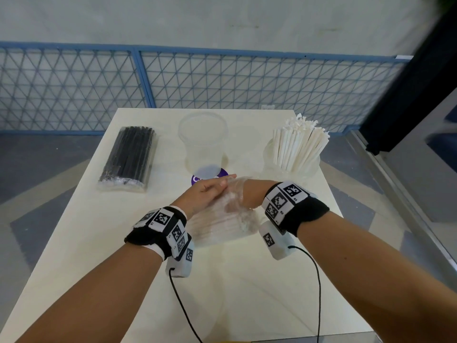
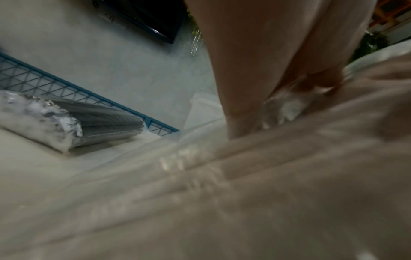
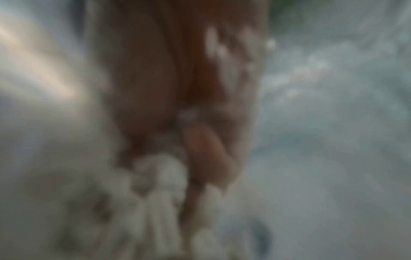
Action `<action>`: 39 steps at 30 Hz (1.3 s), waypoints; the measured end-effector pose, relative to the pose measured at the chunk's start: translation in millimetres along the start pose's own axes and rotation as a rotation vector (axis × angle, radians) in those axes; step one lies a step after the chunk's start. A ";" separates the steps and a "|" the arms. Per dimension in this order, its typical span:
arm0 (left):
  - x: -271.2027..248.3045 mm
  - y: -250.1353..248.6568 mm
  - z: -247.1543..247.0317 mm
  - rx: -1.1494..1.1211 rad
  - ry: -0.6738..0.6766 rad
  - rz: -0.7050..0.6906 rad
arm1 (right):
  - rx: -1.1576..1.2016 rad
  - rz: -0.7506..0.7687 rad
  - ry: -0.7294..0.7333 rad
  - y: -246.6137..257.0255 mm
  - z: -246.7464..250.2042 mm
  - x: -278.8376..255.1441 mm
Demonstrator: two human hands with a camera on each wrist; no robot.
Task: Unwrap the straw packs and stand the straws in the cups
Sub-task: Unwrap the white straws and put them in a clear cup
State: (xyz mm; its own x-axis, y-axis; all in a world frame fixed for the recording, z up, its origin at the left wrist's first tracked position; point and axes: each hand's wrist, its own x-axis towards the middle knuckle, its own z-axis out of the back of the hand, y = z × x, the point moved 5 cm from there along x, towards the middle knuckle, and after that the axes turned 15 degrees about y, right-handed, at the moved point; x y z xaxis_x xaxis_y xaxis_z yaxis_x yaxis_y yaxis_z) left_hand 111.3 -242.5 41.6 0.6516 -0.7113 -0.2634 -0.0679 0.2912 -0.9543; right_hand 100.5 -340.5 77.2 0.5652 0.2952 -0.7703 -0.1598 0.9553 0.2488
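A pack of white straws in clear wrap lies on the table in front of me, blurred in the left wrist view. My left hand rests on its far end with straight fingers; its thumb presses on the wrap. My right hand is inside the clear wrap, and a finger lies against the white straw ends. An empty clear cup stands behind the hands. A second clear cup at the right holds several white straws. A sealed pack of black straws lies at the left.
The cream table ends at a blue mesh fence behind. A purple disc sits under the empty cup. Two black cables run from my wrists toward the near edge.
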 end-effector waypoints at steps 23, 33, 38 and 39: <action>-4.9 12.1 16.9 0.327 0.096 0.361 | 1.138 0.658 -0.388 -50.7 12.2 -40.5; -3.8 15.0 7.7 0.327 0.131 0.376 | 1.786 0.630 -0.845 -80.3 10.1 -28.9; -1.2 11.2 -1.4 0.321 0.150 0.341 | 1.617 0.800 -0.691 -49.9 -0.4 -24.1; -0.9 9.7 -2.8 0.323 0.153 0.331 | 1.582 0.780 -0.681 -48.8 -0.9 -25.2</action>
State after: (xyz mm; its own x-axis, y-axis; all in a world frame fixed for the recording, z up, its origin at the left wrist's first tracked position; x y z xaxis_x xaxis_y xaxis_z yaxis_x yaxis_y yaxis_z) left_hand 107.9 -240.8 32.1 0.5143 -0.6262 -0.5860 0.0010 0.6838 -0.7297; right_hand 93.4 -394.6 84.0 0.9870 0.1605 -0.0008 0.0625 -0.3801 0.9228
